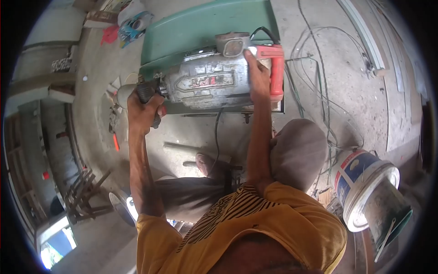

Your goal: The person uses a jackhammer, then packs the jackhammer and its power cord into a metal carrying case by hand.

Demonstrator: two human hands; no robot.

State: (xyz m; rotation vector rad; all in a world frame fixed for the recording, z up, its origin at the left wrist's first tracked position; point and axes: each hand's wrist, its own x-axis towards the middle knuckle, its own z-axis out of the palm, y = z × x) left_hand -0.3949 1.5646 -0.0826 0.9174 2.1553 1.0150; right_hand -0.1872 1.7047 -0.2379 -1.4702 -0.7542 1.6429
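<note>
A large silver power tool (207, 81) with a red rear handle (277, 75) lies sideways over a green panel (210, 23). My left hand (142, 109) is closed around the black side grip (147, 92) near the tool's front end. At the rear, my right hand (258, 75) rests on the metal housing beside the red handle, thumb or finger reaching the raised motor part (232, 44); its fingers are partly hidden and it seems to hold the body. A dark cable (217, 137) hangs below the tool.
Coiled cables (321, 91) lie on the floor at the right. A paint bucket (360, 182) stands at the lower right with a dark green container (390, 219) by it. An orange-handled item (116, 142) and plastic bags (132, 27) are at the left.
</note>
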